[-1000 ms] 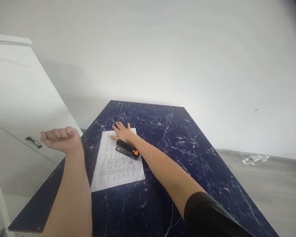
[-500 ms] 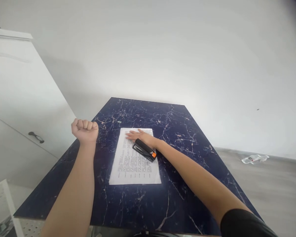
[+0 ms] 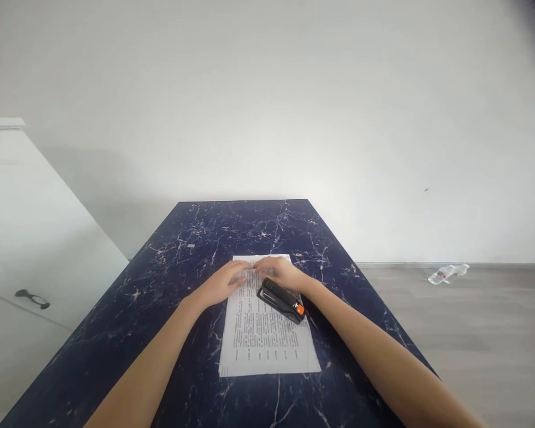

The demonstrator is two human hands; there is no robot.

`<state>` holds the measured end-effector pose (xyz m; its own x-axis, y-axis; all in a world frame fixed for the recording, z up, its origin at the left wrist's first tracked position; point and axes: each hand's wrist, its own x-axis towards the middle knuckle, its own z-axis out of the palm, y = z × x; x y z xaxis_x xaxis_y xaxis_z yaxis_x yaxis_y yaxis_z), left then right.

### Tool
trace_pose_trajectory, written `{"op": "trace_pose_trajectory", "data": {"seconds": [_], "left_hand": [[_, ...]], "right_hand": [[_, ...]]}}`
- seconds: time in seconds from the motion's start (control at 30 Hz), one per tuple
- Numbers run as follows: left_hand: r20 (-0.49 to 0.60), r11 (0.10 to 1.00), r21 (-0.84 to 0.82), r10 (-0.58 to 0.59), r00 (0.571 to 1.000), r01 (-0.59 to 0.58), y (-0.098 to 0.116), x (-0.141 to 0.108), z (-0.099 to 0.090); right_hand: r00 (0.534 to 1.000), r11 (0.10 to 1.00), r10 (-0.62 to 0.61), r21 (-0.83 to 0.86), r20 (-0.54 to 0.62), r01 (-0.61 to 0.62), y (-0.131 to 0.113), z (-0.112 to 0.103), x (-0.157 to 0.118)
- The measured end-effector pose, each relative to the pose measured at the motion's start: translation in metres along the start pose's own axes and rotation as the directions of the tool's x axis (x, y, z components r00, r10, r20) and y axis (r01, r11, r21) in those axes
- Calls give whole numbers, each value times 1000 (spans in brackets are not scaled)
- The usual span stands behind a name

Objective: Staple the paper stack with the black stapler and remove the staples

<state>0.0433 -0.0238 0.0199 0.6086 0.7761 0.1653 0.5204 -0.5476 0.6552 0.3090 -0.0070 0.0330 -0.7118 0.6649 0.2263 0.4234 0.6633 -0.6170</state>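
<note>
Printed paper sheets [image 3: 267, 361] lie in a small stack on the dark blue marbled table, edges slightly out of line at the lower left. A black stapler [image 3: 282, 301] with an orange end rests slantwise on them. My left hand [image 3: 225, 282] reaches over the paper's upper left edge, fingers stretched and thumb apart. From the other side my right hand [image 3: 282, 272] rests on the top part of the paper, fingers bent a little, just beyond the stapler. The fingertips of both hands nearly meet, and nothing shows held in either.
The table [image 3: 232, 229] reaches toward a white wall. To the left stands a white cabinet [image 3: 22, 226] with a dark handle [image 3: 32, 298]. A clear plastic bottle [image 3: 448, 273] lies on the grey floor at the right.
My left hand was a raised fist left of the paper; it has opened and come down onto the paper's top. My right hand's fingers have bent from flat. The view has shifted.
</note>
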Motion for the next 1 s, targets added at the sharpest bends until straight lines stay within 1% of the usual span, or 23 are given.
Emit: {"op": "trace_pose_trajectory", "data": {"seconds": [0.03, 0.07, 0.1, 0.17, 0.2, 0.23, 0.27, 0.3, 0.37, 0.43, 0.5, 0.57, 0.67, 0.7, 0.77, 0.87, 0.93, 1.0], "left_hand": [[50, 999, 54, -1, 999, -2, -3, -5, 1], [83, 996, 93, -8, 997, 0, -7, -11, 1], [97, 992, 123, -14, 995, 2, -12, -16, 0], [94, 987, 162, -22, 995, 6, -18, -24, -2], [84, 984, 177, -24, 996, 8, -19, -26, -3], [76, 981, 193, -25, 997, 10, -19, -27, -4], [73, 977, 211, -26, 997, 10, -19, -27, -5], [75, 973, 231, -28, 997, 10, -19, -27, -6], [78, 961, 277, -43, 996, 20, -18, -26, -10], [68, 946, 320, -78, 995, 52, -20, -28, -15], [48, 939, 335, -105, 993, 83, -23, -34, -19], [61, 947, 311, -107, 992, 83, -26, -42, -24], [111, 972, 228, -84, 990, 57, -30, -56, -30], [104, 978, 196, -88, 991, 66, -30, -60, -31], [56, 985, 138, -113, 992, 105, -30, -66, -33], [-10, 984, 86, -156, 988, 157, -26, -68, -28], [-45, 982, 63, -175, 983, 178, -21, -67, -21], [-99, 977, 47, -203, 974, 208, -16, -64, -13]], "right_hand": [[998, 998, 63, 7, -31, -63, -8, -9, -3], [991, 992, 129, 7, -29, -129, -17, -17, -8], [984, 984, 178, -4, 23, -178, -26, -24, -15], [954, 970, 242, -52, 178, -236, -44, -30, -31], [939, 960, 276, -99, 205, -261, -51, -29, -40], [932, 947, 312, -140, 184, -290, -57, -25, -49], [929, 932, 345, -166, 130, -323, -61, -19, -56], [927, 919, 370, -171, 59, -356, -64, -12, -62], [918, 910, 391, -123, -67, -397, -65, 0, -67], [918, 925, 367, -49, -153, -378, -61, 6, -62], [924, 948, 313, 24, -220, -316, -55, 8, -49], [924, 964, 266, 85, -276, -252, -48, 10, -32], [923, 976, 216, 100, -319, -194, -39, 21, -9], [925, 979, 201, 94, -323, -180, -36, 27, -3], [932, 984, 176, 89, -318, -155, -33, 39, 3], [930, 980, 188, 122, -317, -156, -28, 50, 2], [932, 967, 205, 208, -300, -145, -24, 49, -2], [949, 926, 191, 368, -251, -89, -19, 43, -6]]}}
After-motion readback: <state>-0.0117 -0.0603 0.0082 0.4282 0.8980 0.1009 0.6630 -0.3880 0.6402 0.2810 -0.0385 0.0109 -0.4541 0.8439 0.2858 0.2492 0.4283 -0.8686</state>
